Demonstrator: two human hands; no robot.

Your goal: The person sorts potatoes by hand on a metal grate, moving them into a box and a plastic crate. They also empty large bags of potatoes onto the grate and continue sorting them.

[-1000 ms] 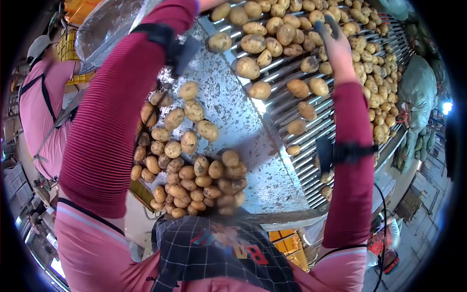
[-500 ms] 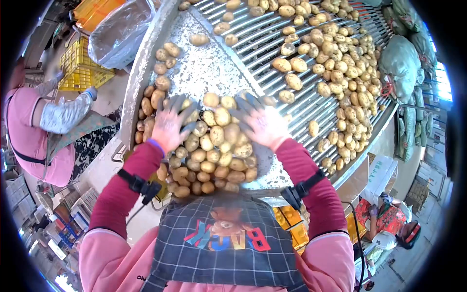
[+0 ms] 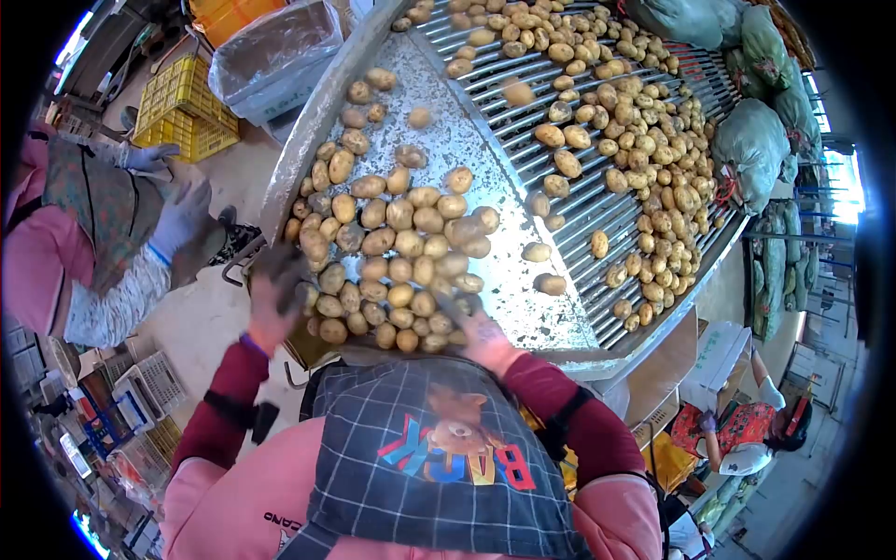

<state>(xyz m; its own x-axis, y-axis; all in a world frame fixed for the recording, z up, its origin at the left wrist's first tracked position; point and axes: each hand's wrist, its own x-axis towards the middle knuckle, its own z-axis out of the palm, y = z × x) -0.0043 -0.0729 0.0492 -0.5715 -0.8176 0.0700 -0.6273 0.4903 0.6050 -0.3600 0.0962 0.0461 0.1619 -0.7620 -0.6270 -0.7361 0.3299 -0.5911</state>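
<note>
A heap of potatoes [image 3: 399,271] fills the near left part of the metal tray [image 3: 523,313]. At the tray's left edge is my left hand [image 3: 273,303], in a dark-fingered glove beside the outermost potatoes; motion blur hides how its fingers are set. My right hand [image 3: 481,329], gloved alike, lies low at the heap's right side. Its fingers are stretched out and touch the nearest potatoes, without closing round any. Several loose potatoes lie farther up the tray, and a few sit right of the heap.
A roller conveyor [image 3: 583,238] carrying many potatoes adjoins the tray. Filled green sacks [image 3: 751,149] stand at its far right. To the left are a co-worker's gloved hand [image 3: 182,217], a yellow crate [image 3: 187,107] and a plastic-lined bin [image 3: 275,65]. Another person [image 3: 737,429] is at lower right.
Both hands have drawn back toward my body, the left also outward to the tray's edge. More potatoes now lie across the tray. The co-worker at left has raised a hand nearer the tray.
</note>
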